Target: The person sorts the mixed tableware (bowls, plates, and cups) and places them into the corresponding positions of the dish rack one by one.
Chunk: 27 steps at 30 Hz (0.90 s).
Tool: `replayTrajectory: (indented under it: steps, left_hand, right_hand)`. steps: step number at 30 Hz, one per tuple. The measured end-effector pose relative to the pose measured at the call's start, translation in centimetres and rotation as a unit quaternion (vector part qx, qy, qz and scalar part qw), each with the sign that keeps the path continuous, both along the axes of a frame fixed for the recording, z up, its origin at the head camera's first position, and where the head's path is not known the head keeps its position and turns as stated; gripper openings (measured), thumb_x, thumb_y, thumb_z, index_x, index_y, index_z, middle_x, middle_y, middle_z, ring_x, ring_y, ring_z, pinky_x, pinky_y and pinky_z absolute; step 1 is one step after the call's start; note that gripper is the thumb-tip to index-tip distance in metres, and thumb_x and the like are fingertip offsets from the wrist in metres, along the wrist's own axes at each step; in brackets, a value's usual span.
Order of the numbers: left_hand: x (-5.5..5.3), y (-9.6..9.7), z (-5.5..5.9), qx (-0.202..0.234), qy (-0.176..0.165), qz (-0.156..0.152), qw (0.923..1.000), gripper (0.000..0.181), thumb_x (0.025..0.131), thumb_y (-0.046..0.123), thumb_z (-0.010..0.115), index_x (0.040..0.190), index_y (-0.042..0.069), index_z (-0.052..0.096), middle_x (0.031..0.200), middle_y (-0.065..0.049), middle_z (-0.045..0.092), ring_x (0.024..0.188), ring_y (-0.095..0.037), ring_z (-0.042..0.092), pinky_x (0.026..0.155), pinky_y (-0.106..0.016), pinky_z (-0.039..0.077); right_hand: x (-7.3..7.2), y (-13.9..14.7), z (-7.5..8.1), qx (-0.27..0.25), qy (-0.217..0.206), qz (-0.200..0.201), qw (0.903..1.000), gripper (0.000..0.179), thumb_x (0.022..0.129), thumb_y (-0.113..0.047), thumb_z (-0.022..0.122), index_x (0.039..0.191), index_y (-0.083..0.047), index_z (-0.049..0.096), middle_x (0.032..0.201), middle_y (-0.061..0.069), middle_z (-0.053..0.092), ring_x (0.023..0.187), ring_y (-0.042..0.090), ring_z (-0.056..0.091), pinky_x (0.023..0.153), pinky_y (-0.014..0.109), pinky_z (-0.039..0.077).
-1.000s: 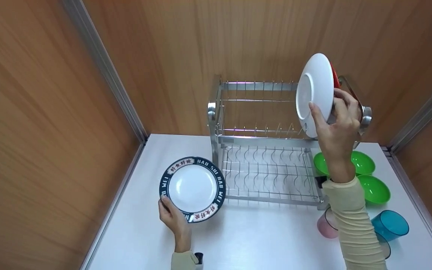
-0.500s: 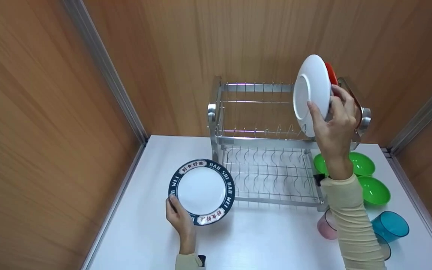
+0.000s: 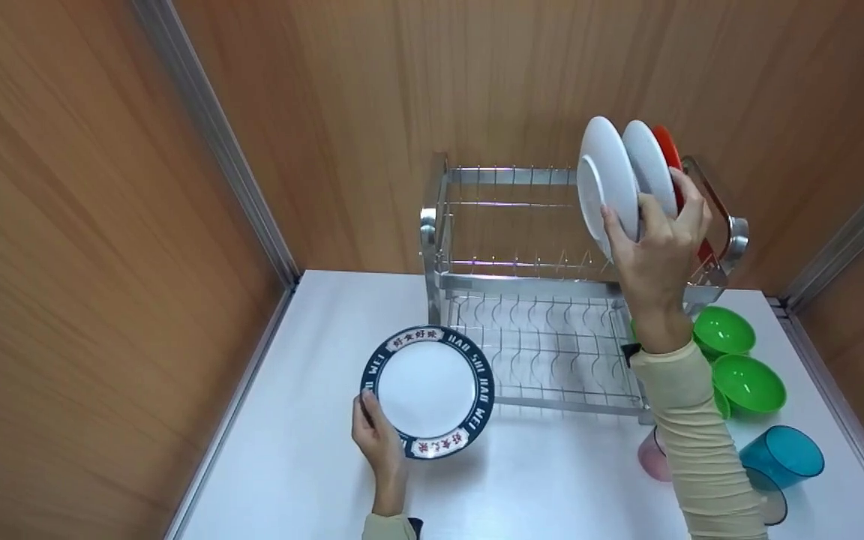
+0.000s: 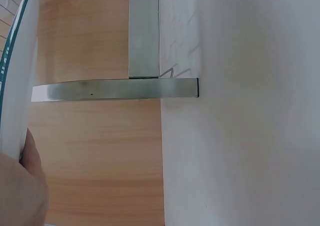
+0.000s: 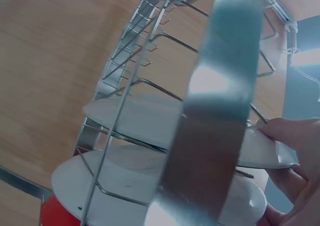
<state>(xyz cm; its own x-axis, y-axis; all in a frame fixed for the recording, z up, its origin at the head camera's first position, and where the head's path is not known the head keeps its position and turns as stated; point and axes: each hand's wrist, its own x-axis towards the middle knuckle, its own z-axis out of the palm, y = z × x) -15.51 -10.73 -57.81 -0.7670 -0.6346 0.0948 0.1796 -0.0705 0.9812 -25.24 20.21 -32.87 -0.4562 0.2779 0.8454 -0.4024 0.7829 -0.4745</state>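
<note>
My left hand (image 3: 381, 439) grips the lower left rim of a white plate with a dark blue lettered border (image 3: 427, 390), its thumb over the edge. That plate is held above the table, in front of the drying rack (image 3: 529, 285). On the rack's upper tier at the right, my right hand (image 3: 661, 240) pinches a white plate (image 3: 606, 169), thumb against its underside and fingers behind. Just right of it a second white plate (image 3: 648, 159) stands on edge, then a red dish (image 3: 667, 144). In the right wrist view, both white plates sit among the rack's wires (image 5: 117, 116).
Several green bowls (image 3: 748, 384) stand right of the rack. Beside my right sleeve are a pink cup (image 3: 654, 457), a blue cup (image 3: 783, 456) and a clear cup (image 3: 771, 499). Wooden panels (image 3: 507, 82) enclose the white table (image 3: 274, 442).
My left hand has carried the blue-bordered plate right and slightly down. My right hand has shifted its plate left, and the second white plate now shows between it and the red dish.
</note>
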Motion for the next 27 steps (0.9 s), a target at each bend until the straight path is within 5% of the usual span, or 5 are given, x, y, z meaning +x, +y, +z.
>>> replayTrajectory:
  steps: [11,19,27]
  left_hand:
    - [0.4,1.2,0.7,0.002,-0.023,-0.008,0.9997,0.033,0.113,0.025,0.041,0.127,0.001,0.06,0.119,-0.011,0.067,0.104,-0.005,0.063,0.091,-0.015,0.05]
    - [1.8,1.7,3.6,-0.01,-0.032,-0.014,0.9993,0.032,0.113,0.019,0.04,0.126,-0.004,0.059,0.12,-0.017,0.066,0.103,-0.002,0.062,0.092,-0.014,0.049]
    - [1.0,1.4,1.1,-0.028,-0.03,-0.012,0.9991,0.033,0.113,0.023,0.04,0.127,0.001,0.06,0.12,-0.012,0.067,0.104,-0.002,0.062,0.091,-0.014,0.049]
  right_hand:
    - [-0.4,0.0,-0.6,0.021,-0.009,-0.046,0.9987,0.042,0.091,-0.031,0.08,0.108,0.006,0.073,0.138,0.029,0.056,0.132,0.042,0.048,0.117,0.051,0.033]
    - [-0.3,0.6,-0.7,-0.017,0.006,-0.025,0.9995,0.038,0.09,-0.027,0.08,0.101,0.009,0.072,0.136,0.027,0.057,0.131,0.04,0.049,0.113,0.046,0.04]
    - [-0.5,0.7,-0.6,0.008,-0.009,-0.056,0.9984,0.042,0.091,-0.032,0.079,0.106,0.007,0.073,0.138,0.025,0.057,0.133,0.039,0.048,0.115,0.047,0.037]
